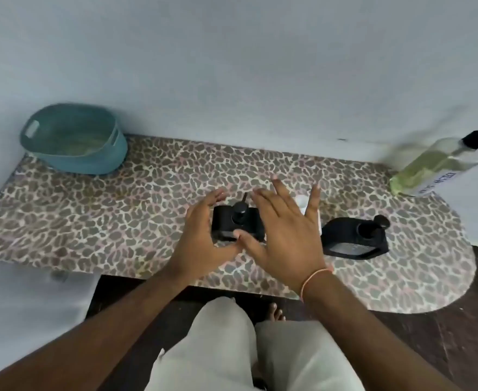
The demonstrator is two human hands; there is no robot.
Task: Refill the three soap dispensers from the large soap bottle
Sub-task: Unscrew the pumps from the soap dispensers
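Black and square, the middle dispenser (236, 225) stands at the table's (91, 221) centre, pump nozzle aimed toward 12 o'clock. It is flanked by the left hand (201, 241) and right hand (285, 235), fingers spread and relaxed, nothing grasped. Its body would best be steadied while the pump is unscrewed. Another black dispenser (354, 237) sits at 3 o'clock; a white one is mostly hidden. The large soap bottle (435, 165) stands at 2 o'clock, long axis upright. A teal basket (74, 139) rests at 10 o'clock.
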